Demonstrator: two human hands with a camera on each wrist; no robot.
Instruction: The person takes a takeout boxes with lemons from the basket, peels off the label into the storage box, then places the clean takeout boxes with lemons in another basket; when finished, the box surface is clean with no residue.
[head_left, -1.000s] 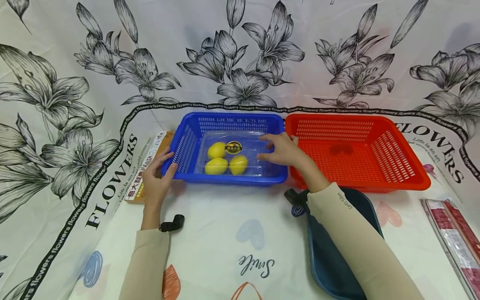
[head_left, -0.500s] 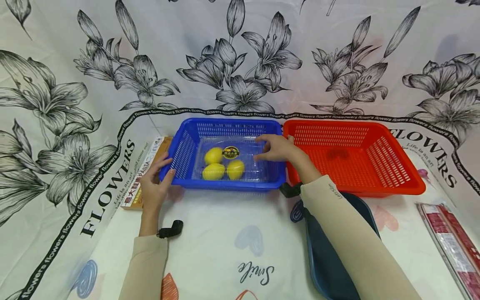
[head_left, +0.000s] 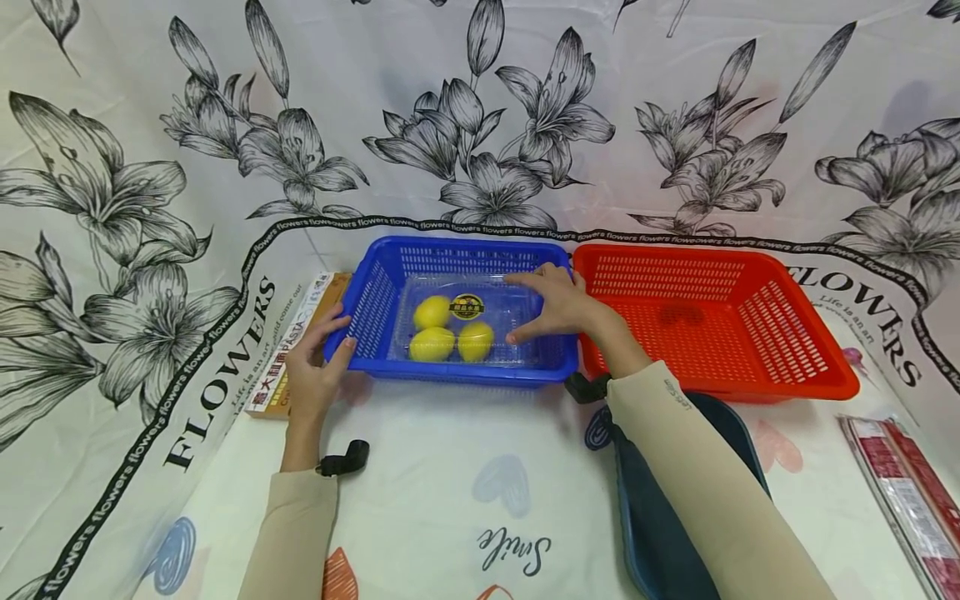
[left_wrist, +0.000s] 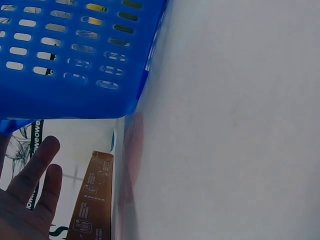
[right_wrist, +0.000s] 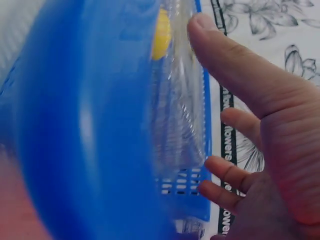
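Note:
A blue plastic basket (head_left: 465, 371) stands at the middle back of the table. Inside it lies a clear plastic fruit box (head_left: 517, 354) with a black-and-gold label. Three yellow lemons (head_left: 432, 343) show through the clear plastic. At the basket's left end, my left hand (head_left: 311, 367) holds the rim, thumb at the front corner; in the left wrist view some of its fingers extend free below the rim. Over the right end of the box, my right hand (head_left: 562, 304) has its thumb and fingers spread. Whether its fingertips touch the box, I cannot tell.
A red basket (head_left: 795, 383) stands against the blue one's right side. In front of it, a dark teal tray (head_left: 637, 517) lies partly under my right sleeve. A pasta box (head_left: 281, 392) sits at left, and a red-and-white packet (head_left: 900, 500) at far right.
My right hand's thumb and fingers have spread wider over the clear box. My left hand stays at the blue basket's left rim. The head view has shifted slightly.

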